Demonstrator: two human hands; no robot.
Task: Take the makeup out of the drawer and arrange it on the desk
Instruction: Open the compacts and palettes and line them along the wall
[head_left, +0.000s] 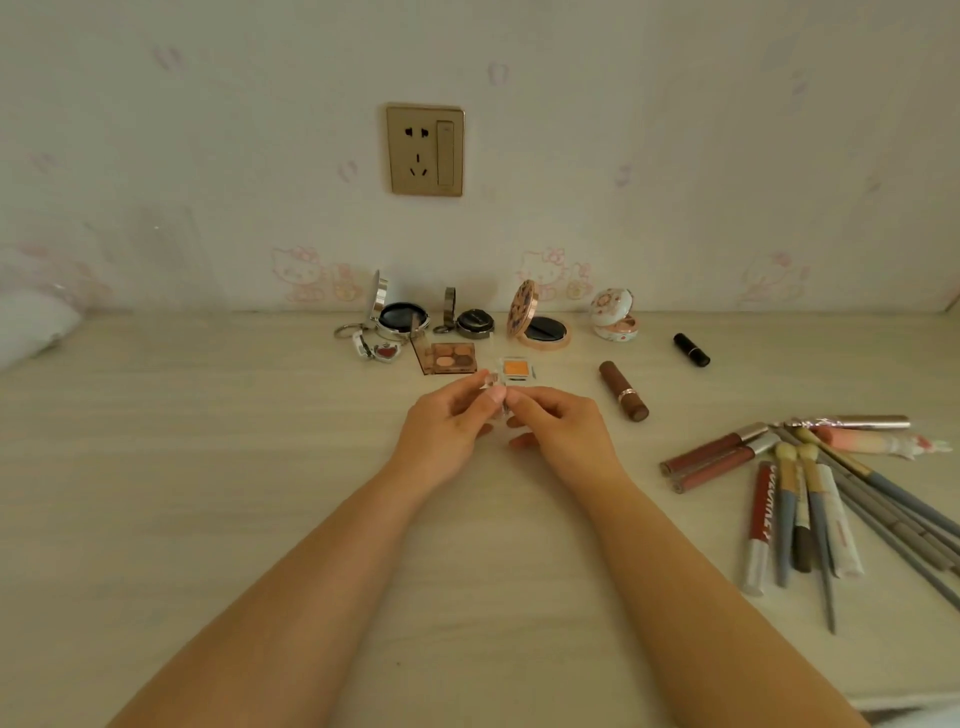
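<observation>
Makeup laid out on my desk (208, 467)

Four open compacts (540, 322) line the wall; two lipsticks (623, 391) lie near; brushes and tubes (810, 499) are piled right.

Dim, warm indoor light with a yellowish cast, spread evenly with no clear source. Shadows are soft and faint: thin ones lie under the forearms and beside the compacts (540, 325) at the wall (675, 156). Small glints show on a silver compact's lid (379, 296). The wide lens bends the picture, curving the surface (208, 467) edge and stretching the corners. Detail is soft throughout; the clear item between the fingers (496, 395) is blurred and hard to make out.
</observation>
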